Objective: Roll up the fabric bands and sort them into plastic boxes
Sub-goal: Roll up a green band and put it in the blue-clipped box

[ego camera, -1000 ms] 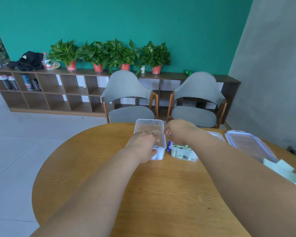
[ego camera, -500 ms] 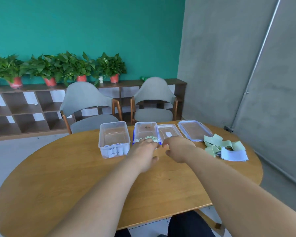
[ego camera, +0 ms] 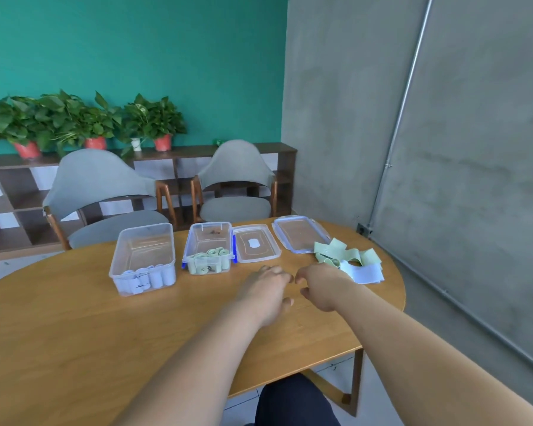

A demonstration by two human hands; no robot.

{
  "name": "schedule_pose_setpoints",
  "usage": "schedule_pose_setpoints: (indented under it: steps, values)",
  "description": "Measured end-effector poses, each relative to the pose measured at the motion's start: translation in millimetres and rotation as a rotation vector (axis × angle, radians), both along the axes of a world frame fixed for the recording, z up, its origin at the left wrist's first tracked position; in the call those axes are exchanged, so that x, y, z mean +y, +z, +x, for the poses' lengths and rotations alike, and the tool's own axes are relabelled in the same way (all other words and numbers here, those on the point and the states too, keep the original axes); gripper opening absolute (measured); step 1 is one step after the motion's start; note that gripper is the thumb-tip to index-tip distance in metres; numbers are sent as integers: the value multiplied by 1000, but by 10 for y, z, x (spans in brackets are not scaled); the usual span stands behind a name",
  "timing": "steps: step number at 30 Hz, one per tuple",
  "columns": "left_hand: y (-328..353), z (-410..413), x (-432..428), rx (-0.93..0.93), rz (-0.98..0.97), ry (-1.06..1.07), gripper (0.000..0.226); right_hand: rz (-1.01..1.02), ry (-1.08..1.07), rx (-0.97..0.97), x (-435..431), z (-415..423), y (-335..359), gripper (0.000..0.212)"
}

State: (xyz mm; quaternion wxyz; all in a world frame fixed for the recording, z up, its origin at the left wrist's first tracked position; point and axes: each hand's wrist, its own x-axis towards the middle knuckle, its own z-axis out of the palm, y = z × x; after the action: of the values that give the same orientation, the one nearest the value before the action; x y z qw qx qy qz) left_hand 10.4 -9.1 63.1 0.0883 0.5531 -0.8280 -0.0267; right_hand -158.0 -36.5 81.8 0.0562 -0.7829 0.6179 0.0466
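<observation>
Hands first: my left hand (ego camera: pixel 268 287) and right hand (ego camera: pixel 320 284) hover side by side low over the table (ego camera: pixel 74 333), almost touching each other, fingers loosely curled and gripping nothing. So I reckon I'm between bands and the step is grabbing the next one.

Loose bands (ego camera: pixel 348 259) sit in a tangled heap just beyond my right hand, a bit to its outer side. They're mostly pale green, with a white one lying nearest the hand. The box of green rolls (ego camera: pixel 208 253) is ahead of my left hand and slightly to its outer side. The box of white rolls (ego camera: pixel 143 262) is further out the same way.

How I'd do it: reach with the right and pinch one free end, not the middle of the heap, or the whole tangle probably comes along. The white one looks easiest since it's on the near edge. I'd lay it flat in front of both hands, then roll it tight from one end with my thumbs keeping the edges square. A slack roll will likely spring open, so I'd wedge it against the rolls in its box.
</observation>
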Motion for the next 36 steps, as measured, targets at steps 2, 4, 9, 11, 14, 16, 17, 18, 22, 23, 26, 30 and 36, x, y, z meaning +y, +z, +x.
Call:
schedule_pose_setpoints:
  steps: [2,4,9,11,14,16,17,18,22,23,26,30,36]
  values:
    - [-97,-117,-45,0,7,-8,49,3,-13,-8,-79,-133,-115,35]
    - [-200,-217,-83,2,31,-18,48,5,-30,-28,-156,-258,-234,36]
    - [-427,-403,-232,-12,83,-7,41,-33,-102,-139,-310,-525,-503,44]
    - [-518,-449,-311,-2,79,-17,38,-44,-139,-178,-351,-601,-608,47]
    - [-654,-513,-442,30,66,-22,38,-69,-185,-222,-401,-692,-739,46]
    - [-731,-560,-520,39,50,-12,38,-83,-204,-232,-428,-730,-821,45]
    - [-766,-585,-553,44,40,-6,38,-93,-214,-237,-441,-741,-860,45]
    - [-800,-610,-583,56,31,0,39,-106,-223,-240,-455,-745,-890,46]
    - [-944,-680,-631,124,-10,-8,42,-159,-218,-235,-529,-705,-980,45]
    - [-987,-678,-632,145,-18,-10,43,-178,-217,-242,-545,-684,-1013,43]
    - [-1111,-640,-638,280,-39,13,44,-266,-264,-384,-523,-608,-1129,39]
    - [-1148,-580,-657,540,-28,106,38,-329,-390,-739,-413,-440,-1202,28]
    - [-1040,-500,-736,790,73,354,26,-290,-458,-1078,-285,-116,-1135,13]
